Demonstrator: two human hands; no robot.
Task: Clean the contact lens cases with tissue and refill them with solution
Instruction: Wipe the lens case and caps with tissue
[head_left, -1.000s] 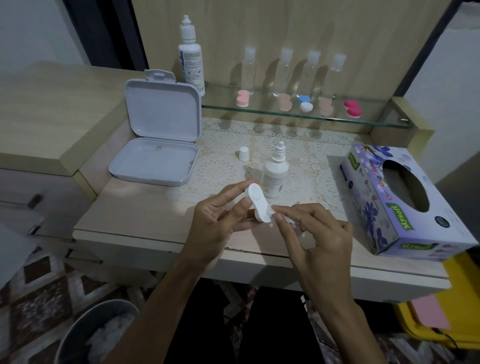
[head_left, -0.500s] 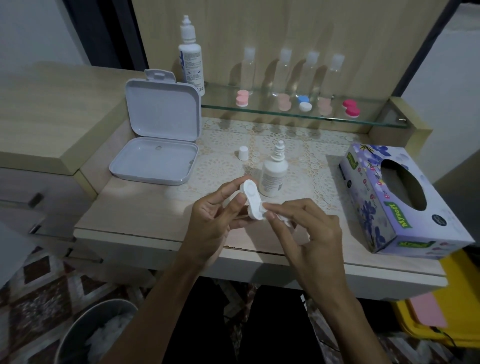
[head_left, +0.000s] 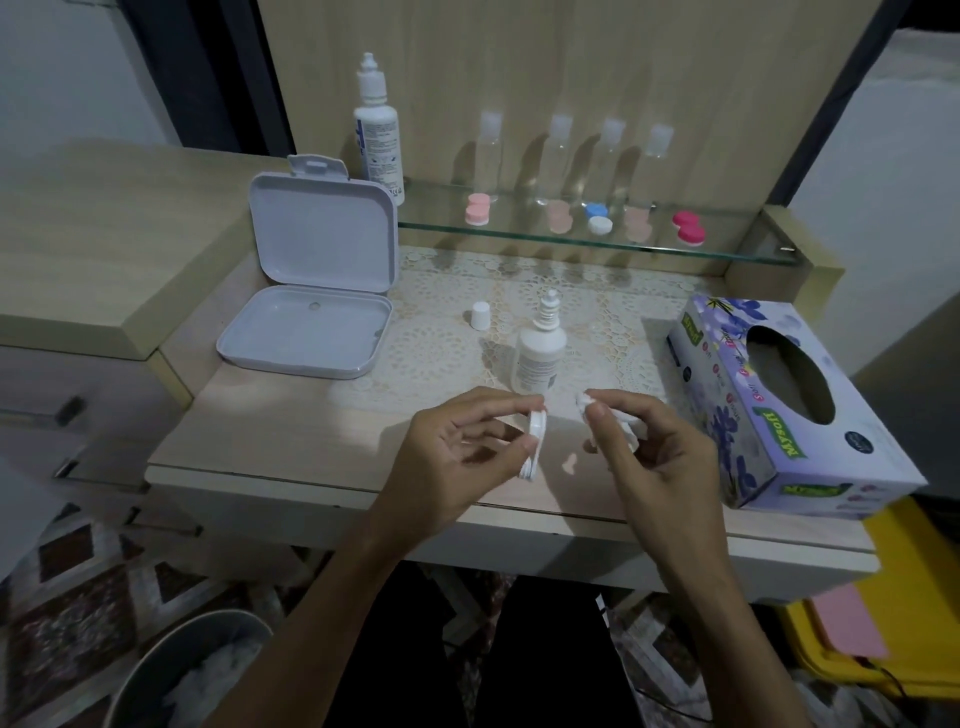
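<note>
We saw the left hand (head_left: 457, 447) pinching a white contact lens case (head_left: 690, 437)... no: the white contact lens case (head_left: 535, 441) stood on edge between its thumb and curled fingers, held just above the near part of the table (head_left: 291, 436). The right hand (head_left: 660, 452) was a little apart from it, to the right, its fingers and thumb pinching a small wad of white tissue (head_left: 584, 402), with more white showing under the curled fingers. Just beyond the gap between the hands stood a small solution bottle (head_left: 537, 358), upright and uncapped, and its white cap (head_left: 480, 314) sat apart on the lace mat, farther and to the left. An open white box (head_left: 311, 306) lay at the far left of the table with its lid raised. A purple tissue box (head_left: 769, 410) sat on the right. On the far glass shelf (head_left: 727, 249) we noted a taller white bottle (head_left: 378, 130) at the left end, a row of clear bottles (head_left: 558, 156), and several coloured lens cases (head_left: 688, 227) in pink, peach and blue-and-white. At the near left, on the floor, a bin (head_left: 171, 675) held white crumpled material.
</note>
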